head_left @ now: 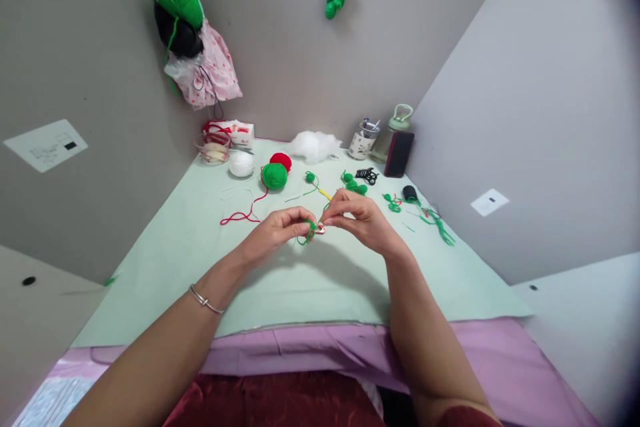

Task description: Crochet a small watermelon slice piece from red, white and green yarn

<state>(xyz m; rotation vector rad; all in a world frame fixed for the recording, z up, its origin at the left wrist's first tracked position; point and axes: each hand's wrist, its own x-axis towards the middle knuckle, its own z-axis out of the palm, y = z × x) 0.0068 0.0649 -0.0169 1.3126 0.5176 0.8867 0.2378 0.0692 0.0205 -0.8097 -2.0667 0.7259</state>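
In the middle of the head view, my left hand [287, 228] pinches a small green yarn piece [307, 233] between thumb and fingers, with loose green loops hanging under it. A small red and white bit [321, 229] shows at its right side. My right hand [353, 217] is closed in a pinch right beside that bit; what is between its fingertips is too small to make out. Just behind the right fingers is a thin yellow stick [325, 194], partly covered by them. A green strand runs near it toward a small green ball [310, 177].
Balls of green [275, 176], red [281, 161] and white yarn [241, 164] stand behind my hands. Further back are white stuffing [315, 147], a pen holder [363, 141], a bottle [385, 140] and a phone [399, 155]. Green yarn pieces [354, 183] and cuttings [437, 223] lie right.
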